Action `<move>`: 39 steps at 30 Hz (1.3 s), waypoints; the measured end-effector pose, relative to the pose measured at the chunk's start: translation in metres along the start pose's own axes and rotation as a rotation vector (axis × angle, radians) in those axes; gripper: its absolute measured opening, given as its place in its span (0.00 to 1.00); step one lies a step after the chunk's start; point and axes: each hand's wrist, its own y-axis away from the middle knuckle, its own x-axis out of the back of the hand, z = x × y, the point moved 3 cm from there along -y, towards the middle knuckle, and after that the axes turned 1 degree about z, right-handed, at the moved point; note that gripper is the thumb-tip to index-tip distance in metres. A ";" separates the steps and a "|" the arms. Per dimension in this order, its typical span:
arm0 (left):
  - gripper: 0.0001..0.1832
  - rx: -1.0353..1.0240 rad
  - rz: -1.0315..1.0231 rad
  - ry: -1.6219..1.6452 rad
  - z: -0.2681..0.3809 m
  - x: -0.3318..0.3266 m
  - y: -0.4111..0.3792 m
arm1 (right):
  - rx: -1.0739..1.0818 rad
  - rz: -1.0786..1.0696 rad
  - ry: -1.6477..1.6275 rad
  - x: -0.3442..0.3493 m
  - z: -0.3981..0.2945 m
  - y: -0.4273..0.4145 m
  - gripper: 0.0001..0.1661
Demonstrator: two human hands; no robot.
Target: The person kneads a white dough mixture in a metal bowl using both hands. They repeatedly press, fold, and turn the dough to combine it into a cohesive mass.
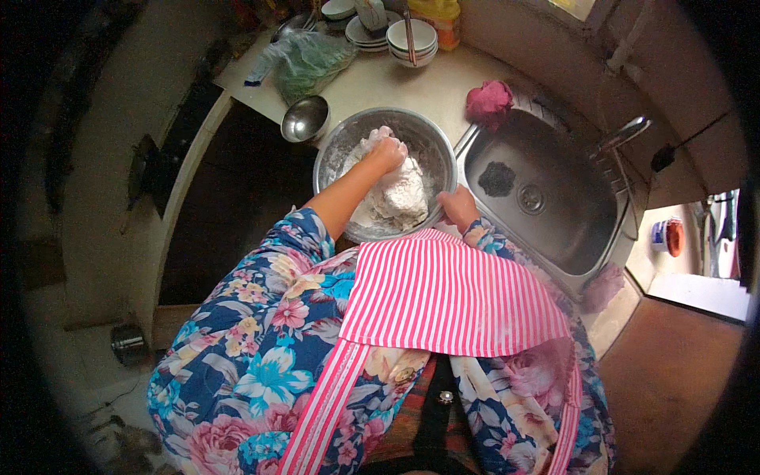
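A large metal bowl (442, 139) holds white, floury dough (404, 193), with loose flour stuck along its inner wall. My left hand (387, 149) is inside the bowl, its flour-coated fingers curled into the far part of the dough; the fingertips are hidden. At the bowl's right side, my right hand (458, 206) grips the rim. The near edge of the bowl meets my pink-and-white striped apron (451, 291).
Left of the bowl stands a small metal bowl (305, 119), beside a plastic bag of greens (317, 62). Stacked white bowls (412, 37) with chopsticks are at the back. A steel sink (564, 219) lies right, holding a dark scrubber (497, 179). A pink cloth (490, 102) rests on its edge.
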 end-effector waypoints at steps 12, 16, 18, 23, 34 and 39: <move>0.21 0.210 -0.282 0.306 -0.008 0.036 0.004 | 0.191 0.082 0.036 0.003 0.006 -0.054 0.23; 0.23 0.298 -0.123 0.340 0.008 0.032 0.035 | 0.215 0.107 0.041 0.003 0.004 -0.055 0.23; 0.26 0.423 -0.120 0.441 0.018 0.019 0.048 | 0.239 0.129 0.102 0.004 -0.003 -0.050 0.22; 0.23 0.259 0.126 0.083 0.043 0.016 0.059 | 0.223 0.068 -0.047 0.010 -0.020 -0.012 0.19; 0.13 0.061 0.266 0.119 0.061 0.033 0.035 | 0.290 0.134 -0.054 0.009 -0.032 0.051 0.18; 0.10 0.021 0.295 0.086 0.055 0.043 0.008 | 0.214 0.144 -0.020 0.006 -0.046 0.077 0.17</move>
